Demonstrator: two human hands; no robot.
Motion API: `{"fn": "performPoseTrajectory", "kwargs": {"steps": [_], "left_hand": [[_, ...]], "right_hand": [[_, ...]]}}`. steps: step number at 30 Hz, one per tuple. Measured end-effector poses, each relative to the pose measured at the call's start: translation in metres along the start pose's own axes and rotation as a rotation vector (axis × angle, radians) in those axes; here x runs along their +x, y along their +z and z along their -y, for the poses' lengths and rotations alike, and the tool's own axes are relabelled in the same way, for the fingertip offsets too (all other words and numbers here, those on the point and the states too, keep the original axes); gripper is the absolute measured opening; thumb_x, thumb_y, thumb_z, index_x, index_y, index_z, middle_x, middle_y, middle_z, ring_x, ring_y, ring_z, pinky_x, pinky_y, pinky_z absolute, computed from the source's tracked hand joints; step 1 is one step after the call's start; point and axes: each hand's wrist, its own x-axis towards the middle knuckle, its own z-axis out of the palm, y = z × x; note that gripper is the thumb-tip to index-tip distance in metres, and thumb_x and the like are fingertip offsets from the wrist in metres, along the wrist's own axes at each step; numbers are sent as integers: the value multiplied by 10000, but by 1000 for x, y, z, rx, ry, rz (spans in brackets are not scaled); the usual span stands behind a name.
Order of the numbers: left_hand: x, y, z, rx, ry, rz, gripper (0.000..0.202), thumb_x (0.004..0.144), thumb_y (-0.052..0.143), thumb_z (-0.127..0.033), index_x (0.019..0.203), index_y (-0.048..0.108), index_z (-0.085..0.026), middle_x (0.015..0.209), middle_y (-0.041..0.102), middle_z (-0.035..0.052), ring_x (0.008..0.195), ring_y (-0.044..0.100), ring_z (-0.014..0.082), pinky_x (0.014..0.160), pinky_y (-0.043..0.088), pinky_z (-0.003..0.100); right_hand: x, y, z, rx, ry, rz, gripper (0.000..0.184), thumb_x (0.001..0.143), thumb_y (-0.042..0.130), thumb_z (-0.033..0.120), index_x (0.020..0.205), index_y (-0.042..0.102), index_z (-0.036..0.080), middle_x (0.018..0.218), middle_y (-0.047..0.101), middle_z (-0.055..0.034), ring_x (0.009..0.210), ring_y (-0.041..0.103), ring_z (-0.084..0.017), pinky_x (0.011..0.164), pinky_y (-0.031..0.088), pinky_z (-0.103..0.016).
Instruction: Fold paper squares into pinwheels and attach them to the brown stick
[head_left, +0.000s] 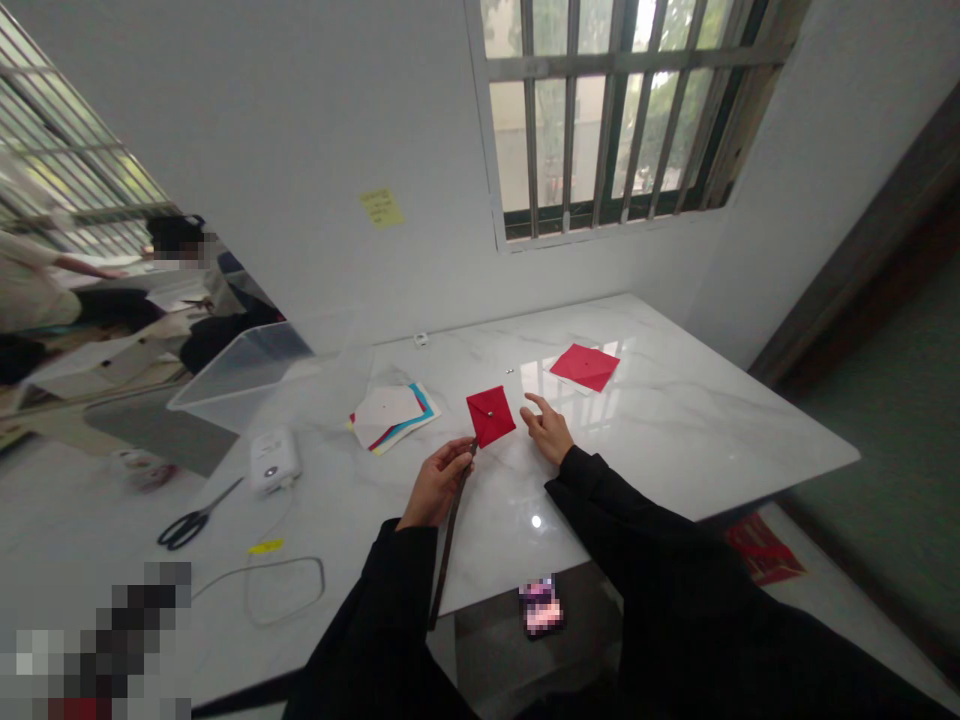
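Between the fingers and thumb of my left hand (442, 482) is a long, thin brown stick (448, 545), its lower end reaching past the table's front edge. At the stick's upper end is a red folded-paper pinwheel (489, 417) with a small shiny pin head near its middle. My right hand (549, 430) is just right of the pinwheel, not touching it, index finger stretched out and the other fingers partly curled, with nothing visible in it. Beyond the pinwheel lie small shiny bits (509, 371), too small to name.
Paper sheets (386, 415) lie left; red paper (586, 366) lies right. Black scissors (187, 525), a white device (274, 460) and a cable (281, 565) are on the left side. A clear plastic bin (240, 375) stands behind them. People sit beyond, at far left.
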Motion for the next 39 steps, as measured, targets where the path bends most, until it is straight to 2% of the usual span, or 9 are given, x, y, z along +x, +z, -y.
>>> {"fn": "performPoseTrajectory", "kwargs": {"steps": [3,7,14,19,23,25,27,34,39], "left_hand": [[1,-1,1,-15,10,-4,434,639,891,-287,1038,760,-179,978,709,55,829,621,134,763,504,239],[2,-3,1,-23,14,-37,431,645,886,-291,1040,757,-176,1000,711,60,840,630,135,768,515,238],[4,-4,3,-45,18,-15,431,652,886,-292,1046,754,-174,973,712,52,809,629,117,771,515,229],[4,-3,3,-54,16,-7,409,652,888,-285,1026,761,-180,968,711,45,840,631,120,795,515,227],[4,-2,3,-60,16,-20,421,648,890,-282,1034,758,-177,983,711,51,851,633,125,790,521,229],[4,-2,3,-60,16,-27,427,649,889,-280,1041,756,-176,994,712,53,854,634,127,786,522,228],[4,-3,4,-63,13,-29,424,647,891,-278,1036,755,-177,993,713,52,859,635,127,787,522,227],[4,-4,3,-43,17,-5,429,668,882,-295,1060,754,-177,994,706,54,839,627,120,779,522,220],[3,-2,1,-36,25,-12,427,661,881,-290,1051,757,-167,984,706,62,840,628,132,769,525,228]], "right_hand": [[0,-1,1,-57,-32,140,585,959,408,625,953,766,162,478,468,38,520,504,-139,623,373,-259],[0,0,1,-123,-64,185,700,977,352,621,534,665,179,436,423,14,491,467,-125,619,345,-267],[0,0,4,4,-25,61,482,958,416,566,1026,722,200,561,525,37,556,518,-143,617,386,-255],[0,0,1,129,24,34,654,922,475,613,1398,529,167,565,511,62,553,528,-143,605,404,-253],[2,0,-2,124,25,87,627,927,394,685,871,722,153,502,436,41,516,470,-128,590,374,-261],[3,0,-3,90,38,100,694,926,355,711,543,576,176,471,412,20,504,445,-123,599,363,-274],[4,0,-4,87,35,75,699,926,355,710,476,479,189,475,422,13,513,447,-121,613,362,-278],[5,0,-4,192,42,4,546,932,412,648,899,691,180,530,451,43,530,456,-128,581,363,-256],[6,1,-6,275,86,11,719,886,476,694,1375,532,171,558,485,68,533,468,-131,578,377,-248]]}}
